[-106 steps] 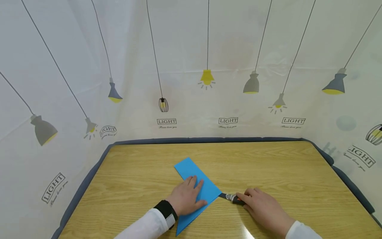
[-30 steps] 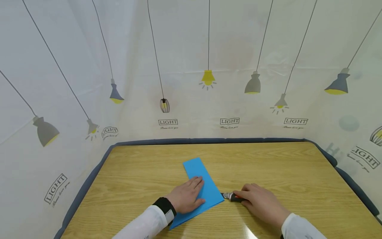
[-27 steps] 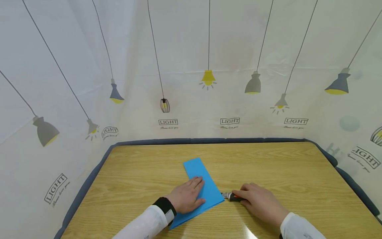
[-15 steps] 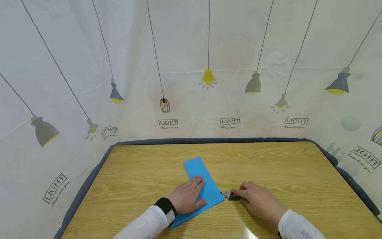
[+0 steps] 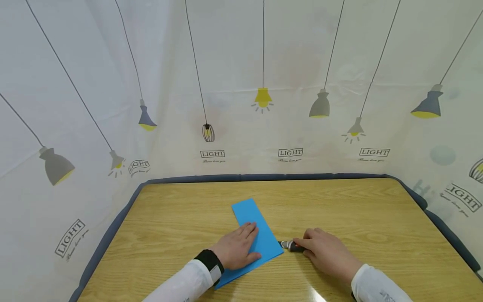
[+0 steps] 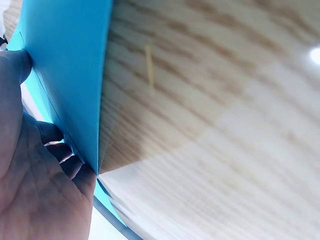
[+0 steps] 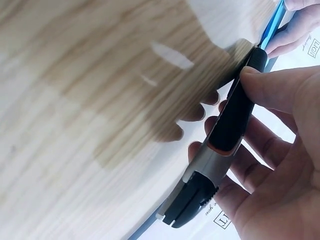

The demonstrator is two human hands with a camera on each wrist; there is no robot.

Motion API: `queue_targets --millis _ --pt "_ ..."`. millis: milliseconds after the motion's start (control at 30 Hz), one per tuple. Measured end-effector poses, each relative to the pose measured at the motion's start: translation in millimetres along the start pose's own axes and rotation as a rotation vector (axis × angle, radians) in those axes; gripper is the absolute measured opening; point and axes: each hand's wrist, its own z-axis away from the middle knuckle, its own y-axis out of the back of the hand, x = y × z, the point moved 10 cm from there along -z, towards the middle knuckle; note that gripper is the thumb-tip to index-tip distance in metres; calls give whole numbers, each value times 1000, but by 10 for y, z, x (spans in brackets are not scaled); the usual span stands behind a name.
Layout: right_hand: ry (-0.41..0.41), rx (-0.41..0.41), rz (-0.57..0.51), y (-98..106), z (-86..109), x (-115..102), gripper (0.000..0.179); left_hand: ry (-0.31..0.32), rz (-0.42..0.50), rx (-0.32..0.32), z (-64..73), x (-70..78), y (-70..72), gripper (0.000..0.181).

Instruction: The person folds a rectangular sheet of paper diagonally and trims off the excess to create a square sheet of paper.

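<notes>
A folded sheet of blue paper (image 5: 268, 240) lies slanted on the table. My left hand (image 5: 235, 248) presses it down, fingers straight and spread over its surface. In the left wrist view the paper (image 6: 70, 60) shows layers, with fingertips along a fold line. My right hand (image 5: 327, 252) grips a utility knife (image 5: 296, 246) with a black and silver body. The knife's front end meets the paper's right edge, and its tip is hidden there. In the right wrist view the thumb lies along the knife (image 7: 232, 120), with the other fingers curled on its far side.
The wooden table (image 5: 370, 218) is bordered by a dark padded edge (image 5: 260, 177) at the back and sides. Behind it hangs a white curtain (image 5: 234, 54) printed with lamps. A black band (image 5: 209, 260) circles the left wrist.
Since the earliest frame the paper has turned clockwise under my left hand. Over the last second my right hand and the knife have shifted slightly away from me; the left hand stays nearly still.
</notes>
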Motion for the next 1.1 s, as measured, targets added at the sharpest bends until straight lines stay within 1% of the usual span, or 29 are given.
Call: queue_targets --millis 433,667,833,900,1000,1100 --pt "-34 -7 16 -8 -7 58 39 4 -2 9 15 -5 -1 75" --pt "-84 3 40 6 12 184 40 5 -6 11 26 0 11 75" --pt "-101 -8 43 15 17 216 41 9 5 22 35 12 45 72" --pt "-111 -15 38 15 19 221 41 30 7 31 41 9 68 71" --pt "-126 -26 40 7 20 231 42 89 15 44 56 -14 91 69" --pt "-128 -28 43 9 22 228 42 152 23 25 67 -52 80 73"
